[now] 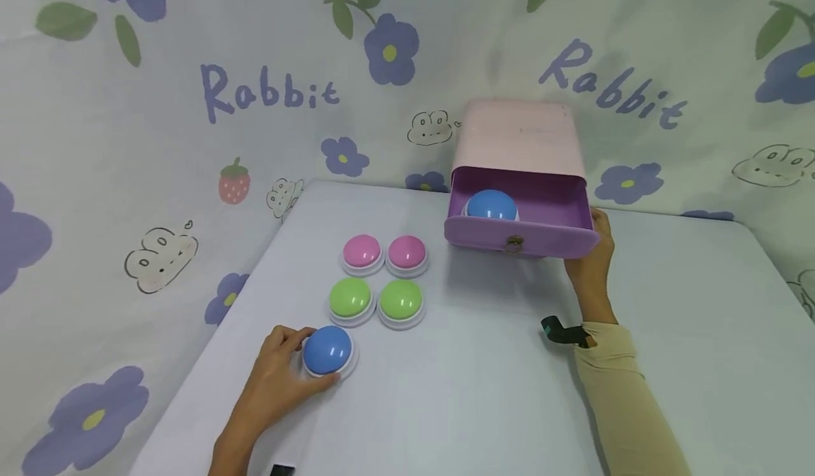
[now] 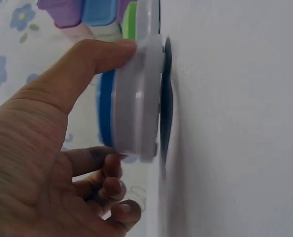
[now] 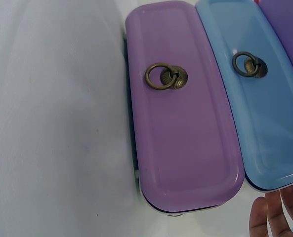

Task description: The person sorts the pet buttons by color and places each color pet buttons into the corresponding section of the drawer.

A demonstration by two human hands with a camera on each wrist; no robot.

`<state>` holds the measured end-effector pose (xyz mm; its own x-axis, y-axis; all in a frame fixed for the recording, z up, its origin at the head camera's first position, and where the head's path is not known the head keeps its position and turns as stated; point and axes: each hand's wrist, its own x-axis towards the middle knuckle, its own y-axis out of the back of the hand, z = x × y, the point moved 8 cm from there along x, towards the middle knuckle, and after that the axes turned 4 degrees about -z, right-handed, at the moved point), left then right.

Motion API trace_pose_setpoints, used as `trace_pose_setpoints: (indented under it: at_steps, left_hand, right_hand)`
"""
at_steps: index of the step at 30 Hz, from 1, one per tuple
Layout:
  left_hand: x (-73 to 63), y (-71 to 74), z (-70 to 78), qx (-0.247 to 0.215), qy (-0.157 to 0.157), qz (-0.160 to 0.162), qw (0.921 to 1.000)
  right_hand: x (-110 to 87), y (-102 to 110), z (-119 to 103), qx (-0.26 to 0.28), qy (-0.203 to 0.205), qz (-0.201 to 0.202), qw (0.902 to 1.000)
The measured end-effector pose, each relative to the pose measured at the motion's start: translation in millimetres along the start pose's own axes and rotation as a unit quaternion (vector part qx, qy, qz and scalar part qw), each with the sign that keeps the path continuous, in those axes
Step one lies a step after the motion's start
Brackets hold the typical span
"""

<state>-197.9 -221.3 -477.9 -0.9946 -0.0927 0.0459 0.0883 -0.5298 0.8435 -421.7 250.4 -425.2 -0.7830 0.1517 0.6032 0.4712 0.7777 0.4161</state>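
My left hand (image 1: pixel 276 380) pinches a blue buzzer button (image 1: pixel 327 350) between thumb and fingers at its white rim. In the left wrist view this button (image 2: pixel 129 98) stays close over the white table, with a dark shadow under its base. My right hand (image 1: pixel 592 260) rests against the right side of a pink drawer cabinet (image 1: pixel 518 136), its fingers (image 3: pixel 276 212) beside the blue drawer (image 3: pixel 265 98). The purple top drawer (image 1: pixel 477 231) is pulled out and holds another blue button (image 1: pixel 492 205) at its left end. A lower purple drawer (image 3: pixel 186 138) is closed.
Two pink buttons (image 1: pixel 361 251) and two green buttons (image 1: pixel 400 300) stand in rows on the white table (image 1: pixel 458 391), beyond the left hand. A curtain printed with flowers and rabbits (image 1: pixel 267 30) hangs behind and to the left. The pulled-out drawer overhangs the table.
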Motion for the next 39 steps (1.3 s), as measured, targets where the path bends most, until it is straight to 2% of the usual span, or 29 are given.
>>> trace_pose_setpoints:
  at_steps: [6,12,17,26,31,39]
  left_hand:
    - [-4.8,15.4,1.7,-0.028,0.009,0.026,0.9992]
    - [3.5,25.1,21.1,-0.046,-0.008,0.032,0.9984]
    - [19.8,28.2,48.1,-0.062,-0.032,0.021,0.9973]
    - [54.7,39.8,102.6,-0.088,-0.117,0.026,0.9889]
    - [73.0,45.2,132.8,-0.106,-0.137,0.018,0.9847]
    - [95.0,50.8,177.5,-0.119,-0.161,0.012,0.9797]
  right_hand:
    - [-0.8,-4.0,-5.1,-0.012,0.018,-0.004,0.9997]
    - [0.7,-1.1,-9.0,-0.019,0.034,0.002,0.9992]
    - [-0.2,0.8,-7.6,-0.026,0.038,0.006,0.9989]
    - [-1.1,2.3,-8.3,-0.002,0.052,0.011,0.9986]
    - [-0.7,2.9,-10.7,0.000,0.071,0.021,0.9972]
    - [0.2,4.2,-7.4,0.014,0.055,0.013,0.9983]
